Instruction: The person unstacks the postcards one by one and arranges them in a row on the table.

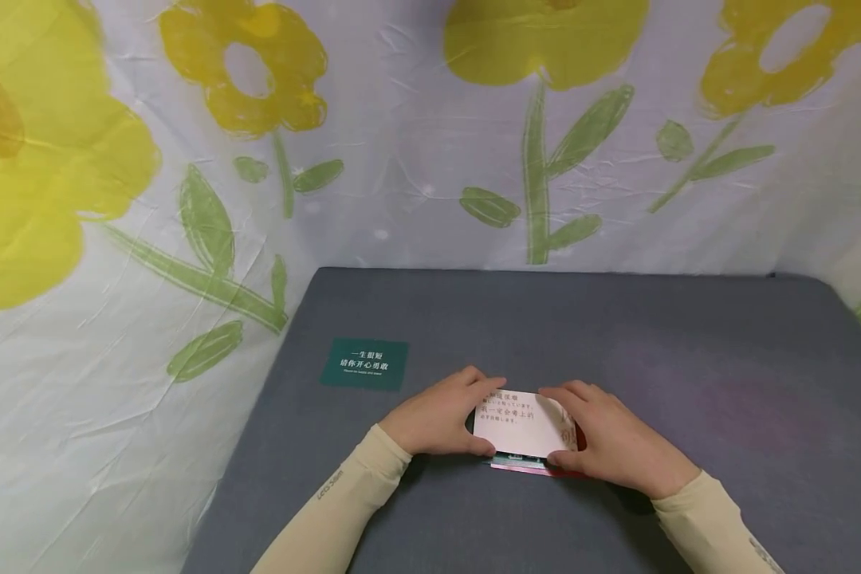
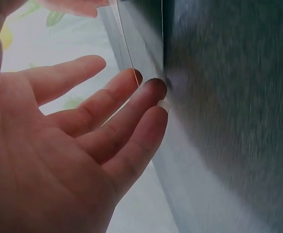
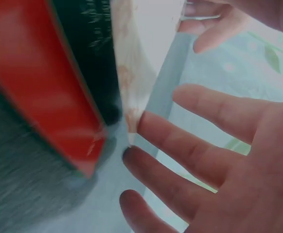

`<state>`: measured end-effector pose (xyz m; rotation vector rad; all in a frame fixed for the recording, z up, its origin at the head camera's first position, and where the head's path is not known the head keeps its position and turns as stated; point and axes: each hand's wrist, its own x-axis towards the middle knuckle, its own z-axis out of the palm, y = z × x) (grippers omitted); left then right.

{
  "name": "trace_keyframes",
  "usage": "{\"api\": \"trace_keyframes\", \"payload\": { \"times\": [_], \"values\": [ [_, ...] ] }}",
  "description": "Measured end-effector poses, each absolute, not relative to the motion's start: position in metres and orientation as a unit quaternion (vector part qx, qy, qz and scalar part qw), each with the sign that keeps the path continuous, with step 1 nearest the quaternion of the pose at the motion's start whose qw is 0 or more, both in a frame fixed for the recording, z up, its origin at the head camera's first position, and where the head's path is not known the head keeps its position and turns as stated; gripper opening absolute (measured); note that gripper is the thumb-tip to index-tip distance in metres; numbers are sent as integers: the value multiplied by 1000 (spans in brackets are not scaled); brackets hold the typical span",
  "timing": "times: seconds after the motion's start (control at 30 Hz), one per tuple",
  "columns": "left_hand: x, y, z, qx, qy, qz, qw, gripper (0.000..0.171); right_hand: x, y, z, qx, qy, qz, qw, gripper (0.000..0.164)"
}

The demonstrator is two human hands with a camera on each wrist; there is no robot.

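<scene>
A pale pink card (image 1: 520, 432) printed with lines of text lies between my two hands in the head view. My left hand (image 1: 441, 416) holds its left end, index finger at the far corner and thumb at the near one. My right hand (image 1: 613, 437) holds the right end the same way, thumb along the near edge. Beneath it, more cards stick out towards me. The right wrist view shows a dark green card (image 3: 90, 53) and a red card (image 3: 29, 73) under the pale one, whose edge meets the right fingertips (image 3: 146, 124).
On the grey table (image 1: 689, 343), a teal card (image 1: 364, 364) with white text lies to the left, beyond my left hand. A white curtain (image 1: 402, 159) with yellow flowers hangs behind the table and along its left side.
</scene>
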<state>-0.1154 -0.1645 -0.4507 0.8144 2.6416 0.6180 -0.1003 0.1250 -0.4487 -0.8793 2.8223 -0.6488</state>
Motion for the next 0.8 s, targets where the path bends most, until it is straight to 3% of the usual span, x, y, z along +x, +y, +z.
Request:
{"api": "trace_keyframes", "payload": {
  "times": [0.4, 0.8],
  "values": [
    [-145, -217, -444, 187, 942, 240, 138, 99, -147, 63, -457, -323, 929, -177, 34, 81],
    [-157, -255, -460, 145, 954, 226, 134, 101, -175, 17, -461, -330, 929, -157, 60, 83]
  ]
}}
